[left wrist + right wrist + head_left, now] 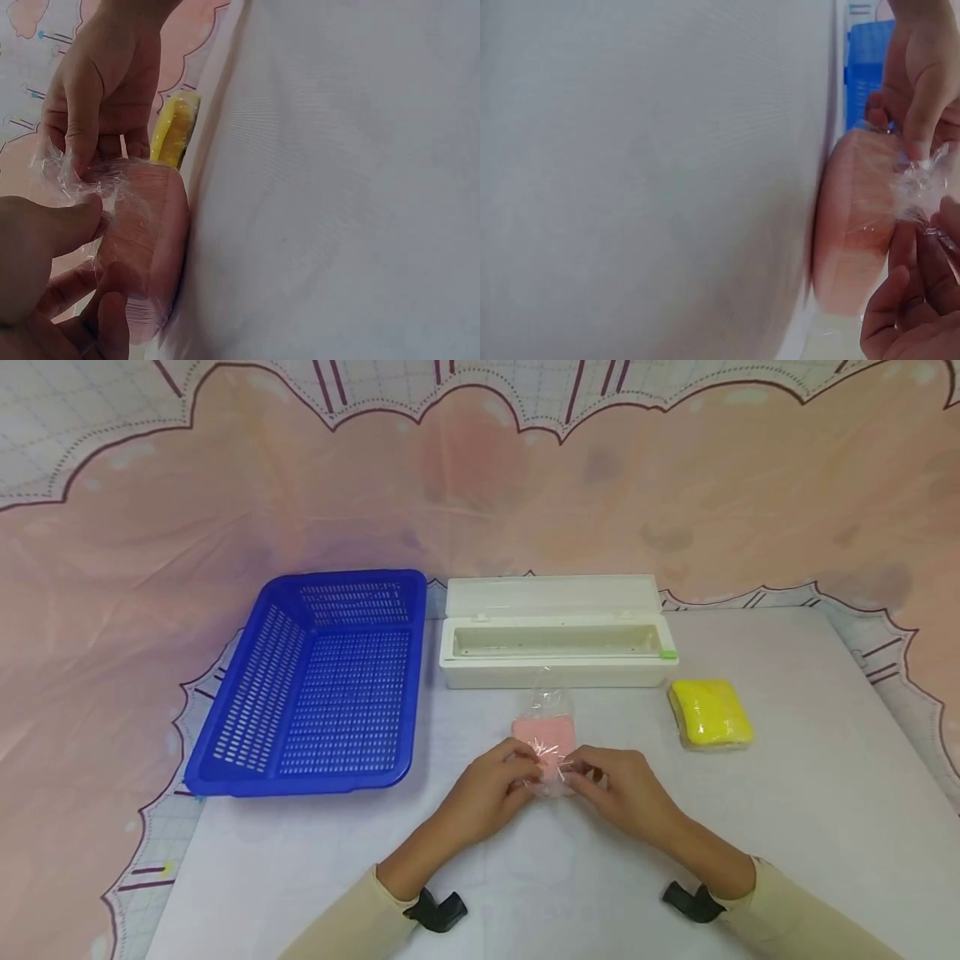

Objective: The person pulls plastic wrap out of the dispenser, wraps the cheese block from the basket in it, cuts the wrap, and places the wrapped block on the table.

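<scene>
A pink block (546, 732) lies on the white table in front of me, with clear plastic film (552, 700) around it and loose film sticking out beyond its far end. On its left side my left hand (491, 789) pinches the film between thumb and fingers. From the other side my right hand (626, 793) pinches film too, close to the left fingertips. In the left wrist view, film (71, 176) is bunched over the top of the block (146, 225). The right wrist view shows the same gathered film (922, 184) between both hands.
A blue plastic basket (416, 710) stands at the left. Behind the block is a long white box (555, 675) with its lid raised. At the right lies a yellow block (712, 714) in clear film. Patterned cloth (525, 502) hangs behind the table.
</scene>
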A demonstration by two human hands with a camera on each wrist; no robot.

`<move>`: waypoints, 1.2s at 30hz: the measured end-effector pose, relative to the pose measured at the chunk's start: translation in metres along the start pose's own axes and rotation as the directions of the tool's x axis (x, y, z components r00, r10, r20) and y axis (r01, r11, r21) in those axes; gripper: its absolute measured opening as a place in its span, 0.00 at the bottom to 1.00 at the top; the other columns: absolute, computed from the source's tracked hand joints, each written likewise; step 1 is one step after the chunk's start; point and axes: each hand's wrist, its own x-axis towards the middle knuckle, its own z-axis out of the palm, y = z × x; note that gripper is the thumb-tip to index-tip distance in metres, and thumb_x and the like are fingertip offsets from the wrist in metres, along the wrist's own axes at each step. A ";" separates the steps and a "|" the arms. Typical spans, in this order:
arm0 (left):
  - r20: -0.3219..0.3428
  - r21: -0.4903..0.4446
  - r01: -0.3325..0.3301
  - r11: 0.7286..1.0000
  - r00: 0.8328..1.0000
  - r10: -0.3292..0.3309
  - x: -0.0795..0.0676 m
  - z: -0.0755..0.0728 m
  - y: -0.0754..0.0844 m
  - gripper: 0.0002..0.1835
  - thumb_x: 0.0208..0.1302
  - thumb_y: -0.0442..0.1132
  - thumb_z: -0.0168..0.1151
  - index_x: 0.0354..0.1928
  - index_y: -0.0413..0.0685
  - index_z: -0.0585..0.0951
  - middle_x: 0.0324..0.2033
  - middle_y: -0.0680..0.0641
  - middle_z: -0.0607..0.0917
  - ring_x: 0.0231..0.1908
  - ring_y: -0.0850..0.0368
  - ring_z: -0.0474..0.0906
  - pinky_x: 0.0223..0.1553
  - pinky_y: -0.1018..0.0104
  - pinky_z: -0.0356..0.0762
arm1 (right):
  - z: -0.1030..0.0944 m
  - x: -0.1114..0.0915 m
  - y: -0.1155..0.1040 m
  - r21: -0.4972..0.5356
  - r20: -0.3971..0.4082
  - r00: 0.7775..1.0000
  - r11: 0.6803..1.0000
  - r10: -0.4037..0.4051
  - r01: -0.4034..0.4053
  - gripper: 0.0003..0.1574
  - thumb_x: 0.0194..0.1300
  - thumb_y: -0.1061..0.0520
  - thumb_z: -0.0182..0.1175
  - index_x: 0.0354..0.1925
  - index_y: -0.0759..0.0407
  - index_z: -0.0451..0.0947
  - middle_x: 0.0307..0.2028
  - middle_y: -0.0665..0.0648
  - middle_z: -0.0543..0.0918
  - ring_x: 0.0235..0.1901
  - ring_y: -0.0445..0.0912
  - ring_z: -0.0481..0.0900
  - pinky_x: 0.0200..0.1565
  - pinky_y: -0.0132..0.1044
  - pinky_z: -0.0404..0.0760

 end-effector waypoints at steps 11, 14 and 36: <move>-0.082 -0.128 0.088 0.988 0.992 -0.099 0.011 0.003 0.000 0.04 0.63 0.38 0.72 0.38 0.50 0.85 0.32 0.54 0.82 0.27 0.65 0.71 0.29 0.73 0.71 | 0.004 0.011 0.002 0.136 -0.093 0.986 0.983 0.136 -0.123 0.16 0.57 0.69 0.73 0.40 0.57 0.79 0.34 0.52 0.86 0.30 0.37 0.85 0.36 0.29 0.86; -0.115 -0.150 0.124 0.981 0.983 -0.141 0.013 0.003 -0.001 0.06 0.59 0.37 0.74 0.35 0.51 0.84 0.26 0.54 0.80 0.25 0.66 0.70 0.27 0.73 0.69 | 0.005 0.012 0.001 0.151 -0.123 0.983 0.982 0.133 -0.114 0.15 0.56 0.69 0.74 0.35 0.56 0.80 0.32 0.51 0.85 0.29 0.37 0.84 0.34 0.29 0.85; -0.194 -0.199 -0.013 0.980 0.981 -0.026 0.010 -0.004 0.000 0.11 0.55 0.35 0.79 0.39 0.42 0.88 0.43 0.49 0.85 0.43 0.58 0.85 0.47 0.71 0.83 | 0.008 0.014 0.000 0.074 -0.099 0.991 0.994 0.093 -0.086 0.10 0.54 0.61 0.78 0.34 0.50 0.89 0.33 0.44 0.88 0.35 0.37 0.85 0.42 0.31 0.87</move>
